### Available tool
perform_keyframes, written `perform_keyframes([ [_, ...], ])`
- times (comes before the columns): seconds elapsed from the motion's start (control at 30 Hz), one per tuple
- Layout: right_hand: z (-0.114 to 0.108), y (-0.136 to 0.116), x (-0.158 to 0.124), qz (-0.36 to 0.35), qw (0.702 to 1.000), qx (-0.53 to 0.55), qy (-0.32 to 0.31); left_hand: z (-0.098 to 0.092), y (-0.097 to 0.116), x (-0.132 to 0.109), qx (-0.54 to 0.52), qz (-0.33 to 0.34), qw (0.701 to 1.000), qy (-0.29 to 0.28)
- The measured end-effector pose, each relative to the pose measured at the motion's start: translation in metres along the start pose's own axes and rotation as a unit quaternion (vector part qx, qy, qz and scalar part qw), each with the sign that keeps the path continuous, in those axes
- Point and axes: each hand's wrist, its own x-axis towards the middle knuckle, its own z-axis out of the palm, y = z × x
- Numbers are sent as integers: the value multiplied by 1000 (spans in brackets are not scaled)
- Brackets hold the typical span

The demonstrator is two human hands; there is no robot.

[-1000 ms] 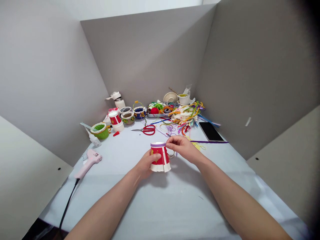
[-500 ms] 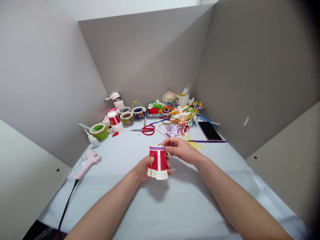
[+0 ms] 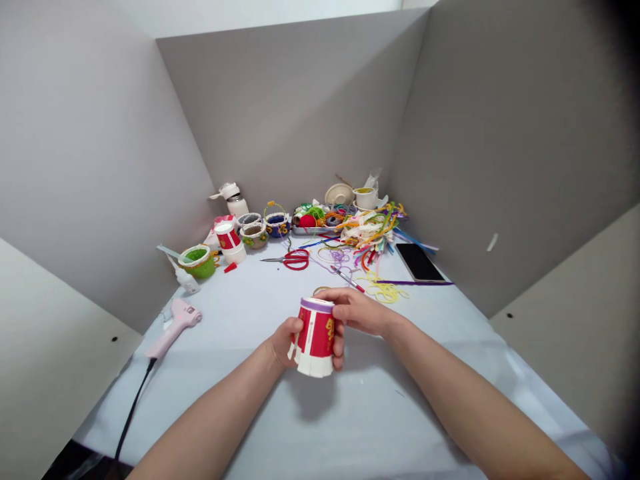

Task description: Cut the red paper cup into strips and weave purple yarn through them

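A red and white paper cup [image 3: 318,337] is held upside down over the table, its white lower edge cut into flaps that flare a little. Around its upper end runs a purple strip [image 3: 316,305]. My left hand [image 3: 287,341] wraps the cup from the left, thumb on the front, fingertips showing at the right side. At the top right, my right hand [image 3: 357,311] is closed on the cup, with the thumb against the purple strip and the other fingers reaching behind the top. Part of a ring-shaped thing [image 3: 323,290] shows just behind; its kind is unclear.
Red-handled scissors [image 3: 296,260] and a pen [image 3: 347,279] lie beyond the cup. To the left are a pink glue gun [image 3: 175,327] with a cord and a green basket [image 3: 199,263]. Yellow yarn [image 3: 387,290] and a phone [image 3: 420,262] lie right. Grey panels surround the table.
The cup has come slightly lower and turned, bringing yellow lettering into view on its right. My right hand has moved down with it, uncovering the pen.
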Motion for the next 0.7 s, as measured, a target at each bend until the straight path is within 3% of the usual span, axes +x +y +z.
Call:
perform_keyframes([
  [0.13, -6, -1, 0, -11, 998, -37, 45, -3, 11, -1, 54, -12, 998, 6],
  [0.23, -9, -7, -1, -42, 986, -116, 110, -3, 24, -3, 172, 37, 979, 102],
  [0.37, -6, -11, 1, -80, 941, -256, 207, 1, 32, 1, 307, 195, 897, 251],
  [0.43, -1, -10, 2, -82, 912, -319, 244, 4, 28, 5, 357, 230, 855, 299],
  [0.5, 4, -7, 4, -75, 898, -347, 260, 8, 23, 10, 390, 229, 823, 344],
  [0.57, 6, -3, 4, -65, 902, -345, 252, 12, 19, 14, 394, 211, 808, 383],
  [0.7, 1, -1, 4, -49, 912, -331, 239, 17, 19, 16, 374, 184, 805, 422],
])
